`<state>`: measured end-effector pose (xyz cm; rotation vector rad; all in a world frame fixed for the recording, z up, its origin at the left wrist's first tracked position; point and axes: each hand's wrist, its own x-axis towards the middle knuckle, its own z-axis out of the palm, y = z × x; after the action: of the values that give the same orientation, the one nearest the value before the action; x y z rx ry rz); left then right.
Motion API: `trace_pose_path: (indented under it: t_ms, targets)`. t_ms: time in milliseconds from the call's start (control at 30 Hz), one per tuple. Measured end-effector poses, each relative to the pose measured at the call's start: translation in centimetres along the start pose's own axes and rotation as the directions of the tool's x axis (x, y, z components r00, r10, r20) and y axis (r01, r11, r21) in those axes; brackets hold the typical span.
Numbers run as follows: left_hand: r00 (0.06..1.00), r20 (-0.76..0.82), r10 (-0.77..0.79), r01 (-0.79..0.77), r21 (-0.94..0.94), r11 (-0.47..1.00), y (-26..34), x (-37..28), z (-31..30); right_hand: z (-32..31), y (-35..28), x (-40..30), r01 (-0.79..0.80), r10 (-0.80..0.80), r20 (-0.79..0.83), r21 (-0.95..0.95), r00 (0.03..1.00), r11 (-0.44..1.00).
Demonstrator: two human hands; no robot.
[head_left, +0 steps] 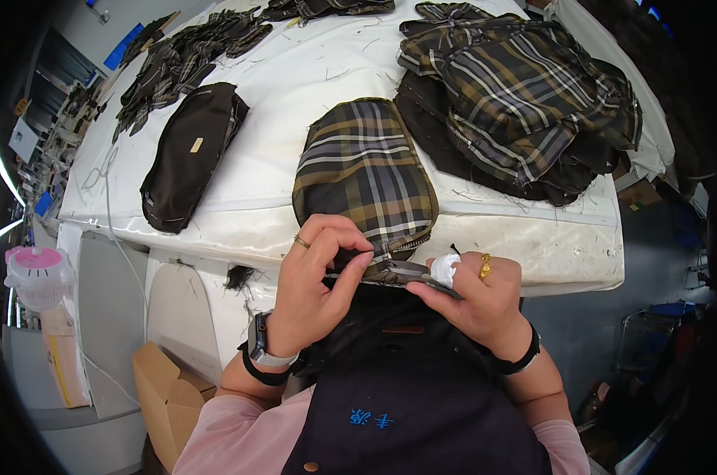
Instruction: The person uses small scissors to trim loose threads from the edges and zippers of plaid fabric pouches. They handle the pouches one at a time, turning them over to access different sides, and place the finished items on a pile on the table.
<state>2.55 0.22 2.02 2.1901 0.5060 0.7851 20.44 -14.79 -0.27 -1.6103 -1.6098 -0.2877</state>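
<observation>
A plaid fabric pouch (367, 160) with a metal zipper (415, 243) lies over the front edge of the padded table, its near end close to my body. My left hand (320, 279) pinches the near edge of this pouch beside the zipper end, thumb against index finger. In my right hand (474, 291) is a pair of small thread snips (409, 270), the grey blades pointing left at the pinched edge. Whether the blades touch the fabric or a thread is hard to tell. White wrapping (446, 269) covers a finger of my right hand.
A dark sewn pouch (186, 157) with a small tan label lies to the left. Several plaid pouches (513, 89) are heaped at the right; plaid fabric pieces (180, 65) lie far left. Loose threads dot the white table cover (335, 59). An open cardboard box (168, 398) stands below left.
</observation>
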Motion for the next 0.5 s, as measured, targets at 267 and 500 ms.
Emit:
trace_pose_path:
  t_ms: [267, 500]
  targets:
    - [1.0, 0.009, 0.009, -0.009, 0.006, 1.0, -0.1, 0.1, -0.1, 0.2, -0.2, -0.3, 0.025, -0.027, -0.029, -0.065, 0.999, 0.998]
    - [0.999, -0.012, 0.045, -0.045, 0.018, 0.999, -0.1, 0.0, 0.1, 0.9, -1.1, -0.5, 0.084, -0.105, -0.117, -0.172, 0.988, 0.982]
